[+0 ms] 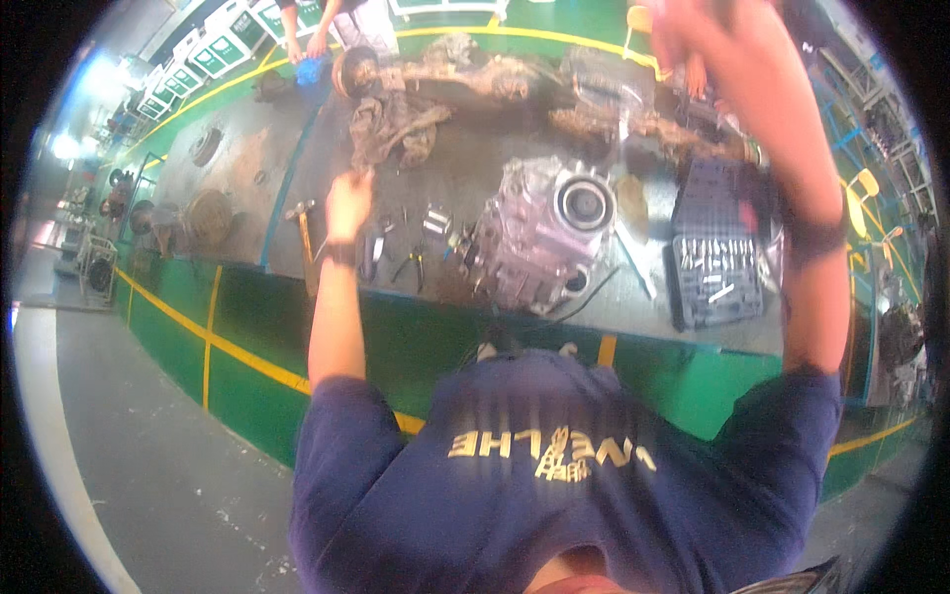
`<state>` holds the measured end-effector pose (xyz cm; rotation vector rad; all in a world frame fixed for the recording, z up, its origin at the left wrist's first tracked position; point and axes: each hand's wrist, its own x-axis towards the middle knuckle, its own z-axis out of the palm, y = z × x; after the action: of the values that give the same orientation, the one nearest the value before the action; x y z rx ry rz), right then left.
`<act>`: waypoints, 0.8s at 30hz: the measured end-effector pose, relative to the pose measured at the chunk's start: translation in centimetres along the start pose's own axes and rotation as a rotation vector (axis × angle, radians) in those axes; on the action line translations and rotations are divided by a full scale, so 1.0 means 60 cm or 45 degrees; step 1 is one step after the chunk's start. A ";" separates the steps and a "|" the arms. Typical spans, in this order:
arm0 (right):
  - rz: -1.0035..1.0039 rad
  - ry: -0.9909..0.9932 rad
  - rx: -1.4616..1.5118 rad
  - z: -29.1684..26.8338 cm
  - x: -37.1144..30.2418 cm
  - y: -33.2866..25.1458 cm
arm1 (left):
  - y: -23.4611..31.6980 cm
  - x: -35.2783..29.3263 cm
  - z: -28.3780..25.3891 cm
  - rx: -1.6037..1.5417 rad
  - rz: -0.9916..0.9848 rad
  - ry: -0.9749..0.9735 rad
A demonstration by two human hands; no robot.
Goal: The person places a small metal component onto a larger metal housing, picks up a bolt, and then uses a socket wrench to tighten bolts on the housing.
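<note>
My left hand [349, 201] is over the workbench with its fingers curled closed; whatever they may hold is hidden. Just beyond it lies a crumpled, dirty rag [401, 131]. On its near side are a hammer [303, 230] and pliers [411, 265] with yellow and black handles. My right hand [698, 40] is raised high at the upper right, close to the camera and smeared by motion, so its fingers cannot be read. Between my arms stands a grey metal gearbox housing [534, 243] with a round bearing opening, touched by neither hand.
An open socket set case [717, 282] sits at the bench's right, beside a long pale metal bar [636, 259]. Greasy axle parts [465, 77] line the far side. Another person's hands [307, 49] are at the far left, near a blue cloth [311, 71].
</note>
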<state>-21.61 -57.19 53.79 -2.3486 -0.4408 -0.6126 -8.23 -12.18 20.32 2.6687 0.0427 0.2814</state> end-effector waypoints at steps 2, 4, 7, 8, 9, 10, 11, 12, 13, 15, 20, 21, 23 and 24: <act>0.020 -0.059 0.116 -0.018 -0.022 0.057 | -0.025 -0.067 -0.014 0.531 -0.129 -0.129; 0.043 0.025 0.121 -0.041 -0.027 0.064 | -0.123 -0.152 -0.038 0.614 -0.325 -0.533; 0.123 0.185 0.223 -0.057 -0.051 0.060 | -0.196 -0.273 -0.048 0.740 -0.428 -0.807; -0.020 0.038 0.189 -0.051 -0.062 0.051 | -0.204 -0.312 -0.061 0.744 -0.470 -0.861; -0.167 -0.198 0.218 -0.053 -0.069 0.031 | -0.199 -0.334 -0.078 0.785 -0.555 -0.837; -0.251 -0.288 0.203 -0.048 -0.061 0.016 | -0.187 -0.352 -0.101 0.838 -0.661 -0.820; -0.224 -0.259 0.099 -0.046 -0.043 0.005 | -0.161 -0.346 -0.112 0.843 -0.621 -0.836; -0.139 -0.215 0.042 -0.039 -0.018 0.003 | -0.127 -0.337 -0.122 0.605 -0.518 -0.630; -0.034 -0.200 0.111 -0.032 0.004 0.019 | -0.084 -0.319 -0.135 0.366 -0.409 -0.420; -0.138 -0.252 0.208 -0.032 0.003 0.007 | 0.025 -0.284 -0.147 0.105 -0.285 -0.280; -0.001 -0.068 0.184 -0.048 0.045 0.069 | 0.262 -0.265 -0.159 -0.284 0.112 -0.263; -0.010 -0.060 0.194 -0.042 0.028 0.054 | 0.266 -0.270 -0.152 -0.336 0.161 -0.267; -0.181 -0.162 0.327 -0.046 -0.003 0.037 | 0.291 -0.268 -0.134 -0.412 0.201 -0.241; -0.241 -0.184 0.354 -0.061 0.002 0.047 | 0.324 -0.261 -0.141 -0.464 0.196 -0.265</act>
<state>-21.36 -61.67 54.86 -2.1064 -0.7694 -0.4366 -25.60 -27.11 33.34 2.3259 -0.2558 0.0504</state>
